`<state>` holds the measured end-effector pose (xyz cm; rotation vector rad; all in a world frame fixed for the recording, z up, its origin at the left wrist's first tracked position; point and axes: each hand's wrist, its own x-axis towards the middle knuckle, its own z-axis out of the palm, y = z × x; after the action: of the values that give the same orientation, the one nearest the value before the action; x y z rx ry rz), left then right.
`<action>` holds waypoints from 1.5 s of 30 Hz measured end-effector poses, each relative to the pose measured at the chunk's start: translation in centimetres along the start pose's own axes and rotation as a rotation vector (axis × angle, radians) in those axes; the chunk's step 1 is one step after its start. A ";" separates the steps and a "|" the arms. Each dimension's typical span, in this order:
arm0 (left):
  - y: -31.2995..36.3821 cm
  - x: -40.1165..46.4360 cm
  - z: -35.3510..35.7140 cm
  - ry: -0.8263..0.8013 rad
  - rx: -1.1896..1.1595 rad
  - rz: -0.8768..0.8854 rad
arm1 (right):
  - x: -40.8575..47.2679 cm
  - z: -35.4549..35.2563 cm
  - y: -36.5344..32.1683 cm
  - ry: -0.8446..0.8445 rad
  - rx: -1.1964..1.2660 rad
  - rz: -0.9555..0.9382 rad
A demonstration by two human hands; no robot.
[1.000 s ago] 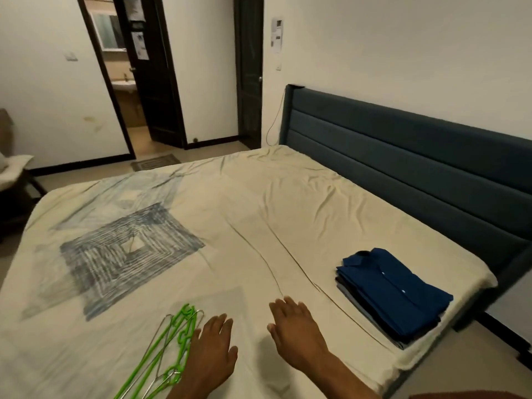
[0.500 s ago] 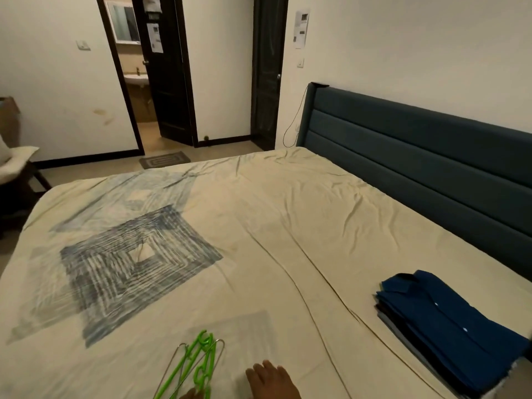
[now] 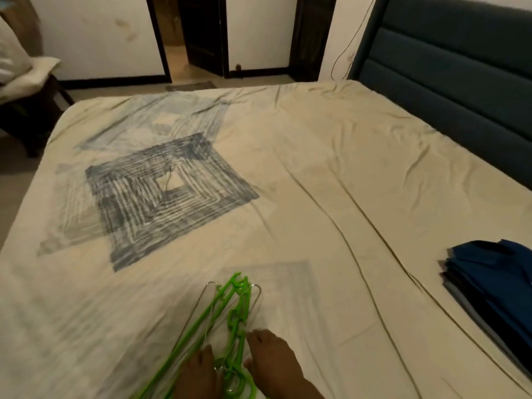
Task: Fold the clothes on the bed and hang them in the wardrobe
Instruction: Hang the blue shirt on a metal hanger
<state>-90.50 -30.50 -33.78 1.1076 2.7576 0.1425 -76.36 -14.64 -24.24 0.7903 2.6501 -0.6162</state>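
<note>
At the near edge of the bed [image 3: 316, 174], a bundle of green plastic and thin wire hangers [image 3: 227, 321] is laid on the cream sheet, hooks pointing away toward the far side. Left hand [image 3: 198, 375] is placed on the hangers' near end, fingers down over the green bars; whether anything is actually gripped cannot be told, since the frame cuts the hand off. Right hand [image 3: 273, 367] is set just right of the hangers, fingers fairly straight and flat on the sheet, thumb touching or nearly touching the green plastic, nothing seen held.

Right of the hangers, well apart, near the bed's right edge, a stack of folded clothes [image 3: 495, 295] is seen: a dark blue shirt on top, darker and grey pieces under it. No loose garments are visible elsewhere on the bed.

Status, as judged: folding looks done or nearly so, as far as shown. Hanging not yet started: no garment on a hanger, wardrobe not in view. Left to do: hangers separated, each piece hung, carried to the wardrobe.

Beyond the hangers, a headboard [image 3: 449, 70] is seen at far right, an open doorway [image 3: 184, 38] at the far wall.
</note>
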 end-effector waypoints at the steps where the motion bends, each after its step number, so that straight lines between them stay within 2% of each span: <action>1: 3.0 0.4 -1.4 -0.227 -0.110 0.050 | 0.1 0.4 -0.2 -0.032 0.014 -0.006; 2: 3.7 0.4 -2.2 -0.390 -0.161 0.034 | 0.1 0.6 -0.5 -0.060 0.022 -0.009; 3: 3.9 0.3 -2.0 -0.435 -0.223 -0.004 | 0.2 1.2 -0.8 -0.077 0.016 -0.010; 6: 3.2 -0.2 -1.2 -0.372 -0.314 -0.085 | 0.2 2.3 -1.7 -0.125 0.041 0.016; 15: 4.4 -1.8 -0.9 -0.057 -0.447 -0.029 | -1.0 5.5 -1.9 -0.046 0.457 0.185; 20: 4.7 -1.7 -1.7 -0.052 -0.388 -0.038 | -1.5 6.6 -1.8 -0.013 0.560 0.165; 29: 4.7 -1.3 -2.6 -0.088 -0.236 0.104 | -2.3 7.1 -0.7 0.037 0.692 0.178; 34: 4.3 -1.1 -3.1 -0.148 -0.325 0.170 | -2.2 7.5 0.2 0.076 0.907 0.251; 40: 5.4 -0.9 -4.9 -0.062 -0.292 0.245 | -1.4 8.1 -0.2 0.084 0.990 0.230; 45: 5.6 0.0 -5.7 0.013 -0.303 0.146 | -1.4 8.5 -1.0 0.082 0.941 0.175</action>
<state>-87.74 -26.62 -27.33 1.2213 2.5498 0.5665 -74.43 -20.05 -30.67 1.2631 2.2258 -1.8468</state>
